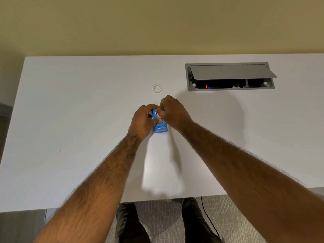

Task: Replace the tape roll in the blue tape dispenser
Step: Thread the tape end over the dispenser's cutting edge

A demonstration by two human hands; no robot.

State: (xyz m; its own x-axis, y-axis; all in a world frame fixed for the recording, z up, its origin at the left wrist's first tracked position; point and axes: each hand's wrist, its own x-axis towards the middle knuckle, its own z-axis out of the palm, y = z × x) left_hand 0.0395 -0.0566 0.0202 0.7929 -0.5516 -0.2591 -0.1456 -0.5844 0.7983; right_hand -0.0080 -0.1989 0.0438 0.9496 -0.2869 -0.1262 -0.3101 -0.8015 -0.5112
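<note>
The blue tape dispenser [160, 128] stands on the white desk [70, 120], its metal cutter end facing me. My left hand [142, 121] grips its left side, thumb pressed on the top. My right hand [172, 113] covers the far right part, fingertips pinched at the dispenser's top; what they pinch is hidden. A small clear tape roll [157, 88] lies flat on the desk just beyond the hands, apart from them.
A grey cable box [230, 77] with its lid propped open is set into the desk at the back right. The desk's near edge runs below my forearms, with my legs and a black cable [208, 218] on the carpet.
</note>
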